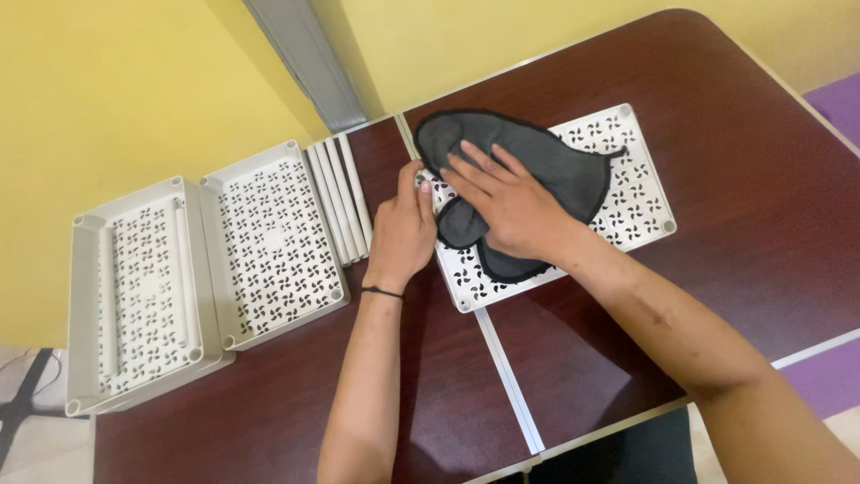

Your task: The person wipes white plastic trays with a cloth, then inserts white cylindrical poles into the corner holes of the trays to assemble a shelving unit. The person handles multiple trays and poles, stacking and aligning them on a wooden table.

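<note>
Right hand point(511, 206) lay flat, fingers spread, palm down on a dark grey cloth point(546, 170) with black edging. No closed grip there, just pressing the cloth onto the panel. Cloth was bunched under the palm and spread out toward the far side, covering most of the panel's left half.

Panel point(640, 184) was a white perforated plastic shelf tray with a pinwheel cut-out pattern and round sockets at the corners. It sat flat on the dark brown counter point(743, 233), angled slightly, straddling the pale seam strip that runs down the counter.

Left hand point(403, 233) was curled at the panel's left edge, thumb up against the rim, fingers tucked under or around the edge. Looked like a closed grip on the panel edge; fingertips were hidden. A thin black band sat on that wrist.

Just left of the left hand: a bundle of white plastic tubes point(345, 197) lying side by side. Further left, two more white perforated trays point(269, 242), touching edge to edge, the far-left tray point(134, 296) overhanging the counter edge. Yellow wall behind.
</note>
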